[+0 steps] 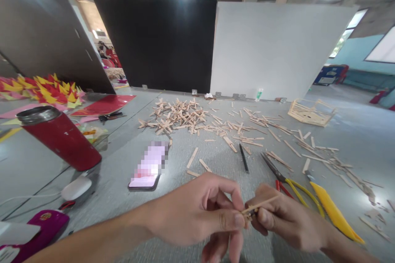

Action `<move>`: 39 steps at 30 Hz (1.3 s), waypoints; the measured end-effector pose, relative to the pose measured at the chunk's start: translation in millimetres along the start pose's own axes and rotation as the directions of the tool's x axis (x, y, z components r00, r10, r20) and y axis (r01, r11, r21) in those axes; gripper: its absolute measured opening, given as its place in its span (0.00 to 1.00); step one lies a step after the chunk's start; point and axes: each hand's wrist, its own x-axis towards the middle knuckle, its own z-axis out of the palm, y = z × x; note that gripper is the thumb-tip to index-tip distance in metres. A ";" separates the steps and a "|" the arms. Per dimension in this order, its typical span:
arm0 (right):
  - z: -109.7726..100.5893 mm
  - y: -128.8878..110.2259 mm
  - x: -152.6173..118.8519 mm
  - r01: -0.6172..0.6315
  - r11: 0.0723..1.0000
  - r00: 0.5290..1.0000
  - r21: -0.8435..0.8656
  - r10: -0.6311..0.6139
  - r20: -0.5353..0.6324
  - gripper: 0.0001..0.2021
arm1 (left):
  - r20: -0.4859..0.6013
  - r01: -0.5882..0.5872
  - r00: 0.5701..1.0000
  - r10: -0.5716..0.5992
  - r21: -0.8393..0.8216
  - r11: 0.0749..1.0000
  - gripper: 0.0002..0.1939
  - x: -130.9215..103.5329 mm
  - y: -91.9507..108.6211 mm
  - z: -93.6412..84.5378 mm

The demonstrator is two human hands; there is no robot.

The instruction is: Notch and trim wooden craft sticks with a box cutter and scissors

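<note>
"What do we have in our grip?"

"A small stick piece (250, 210), made of pale wooden slivers. It sits nearer to us than the phone (149, 167) and off to the phone's right."

"And how do our hands stand on it?"

"Our left hand (200, 213) pinches one end between thumb and forefinger, its lower fingers curled loosely beneath. Our right hand (286, 218) is closed on the other side, thumb pressing near a dark spot in the middle. We can't tell what that spot is; our fingers cover too much."

"What do we see around the phone?"

"Just beyond it and a little to its right, a heap of crossed sticks (177, 115) lies on the worktop (117, 164), with loose sticks (256, 119) scattered farther right. Well to the phone's right we find a black pen (243, 158), then scissors (285, 181), then a yellow cutter (336, 213) reaching nearer to us than the phone does."

"Anything made up already?"

"We see an open wooden frame (311, 114), far to the right of the phone and beyond it."

"And on the phone's other side?"

"We have a red bottle (61, 137) to its left, tilted in our view, and bright folded paper (46, 90) past that, farther from us."
</note>
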 end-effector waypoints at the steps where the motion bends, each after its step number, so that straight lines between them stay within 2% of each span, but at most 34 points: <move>1: -0.9 0.9 0.1 -0.014 1.000 1.000 0.025 0.014 0.010 0.32 | 0.010 0.000 1.000 0.000 -0.002 1.000 0.25 0.5 -0.6 -0.1; 5: -3.8 3.9 2.1 -0.120 0.964 0.990 0.236 0.101 0.094 0.33 | -0.017 0.000 1.000 0.000 -0.005 1.000 0.25 2.3 -3.9 1.6; 9: -2.8 6.5 3.6 -0.185 0.927 0.983 0.326 0.171 0.070 0.31 | -0.123 -0.034 0.992 0.031 -0.018 0.999 0.23 2.3 -6.1 8.9; 14: 0.2 12.5 4.5 -0.222 0.954 0.975 0.200 0.221 0.024 0.32 | -0.357 0.012 0.932 0.060 0.198 0.980 0.19 1.0 -6.9 15.3; 18: -5.4 17.9 4.4 -0.154 0.986 0.986 -0.069 0.149 -0.082 0.31 | -0.431 0.063 0.900 0.063 0.273 0.960 0.16 3.1 -11.0 14.5; 20: -11.6 21.4 3.7 -0.143 0.975 0.985 -0.169 0.124 -0.117 0.29 | -0.512 0.082 0.853 0.104 0.327 0.941 0.15 4.8 -13.3 12.3; 23: -17.6 25.7 4.4 -0.209 0.958 0.955 -0.195 0.157 -0.251 0.26 | -0.642 0.099 0.742 0.193 0.390 0.916 0.13 6.9 -14.2 6.4; 24: -17.0 26.0 5.7 -0.245 0.953 0.929 -0.178 0.179 -0.324 0.25 | -0.664 0.098 0.716 0.215 0.401 0.911 0.13 7.5 -14.0 4.1; 26: -10.9 24.2 9.7 -0.307 0.949 0.856 -0.075 0.241 -0.457 0.22 | -0.677 0.104 0.694 0.243 0.429 0.897 0.12 8.9 -13.8 -0.2; 28: 0.0 19.7 14.8 -0.311 0.945 0.806 0.098 0.317 -0.500 0.16 | -0.659 0.094 0.703 0.268 0.459 0.884 0.10 11.0 -15.0 -3.2; 29: 6.3 17.0 17.2 -0.299 0.937 0.797 0.184 0.351 -0.491 0.15 | -0.640 0.069 0.719 0.272 0.455 0.888 0.10 12.3 -16.5 -4.1; 31: 18.1 11.7 20.9 -0.292 0.910 0.797 0.293 0.401 -0.451 0.15 | -0.592 -0.015 0.764 0.257 0.382 0.924 0.11 15.2 -20.6 -4.8; 33: 27.1 7.3 22.9 -0.328 0.880 0.765 0.343 0.461 -0.450 0.16 | -0.575 -0.082 0.787 0.224 0.263 0.961 0.13 18.0 -25.1 -4.1; 36: 34.2 2.6 24.1 -0.377 0.851 0.713 0.367 0.519 -0.472 0.17 | -0.613 -0.111 0.773 0.160 0.117 0.987 0.14 20.8 -28.9 -1.6; 39: 35.5 -0.4 24.3 -0.407 0.836 0.715 0.367 0.542 -0.442 0.18 | -0.626 -0.090 0.771 0.118 0.077 0.993 0.18 20.8 -27.2 -0.1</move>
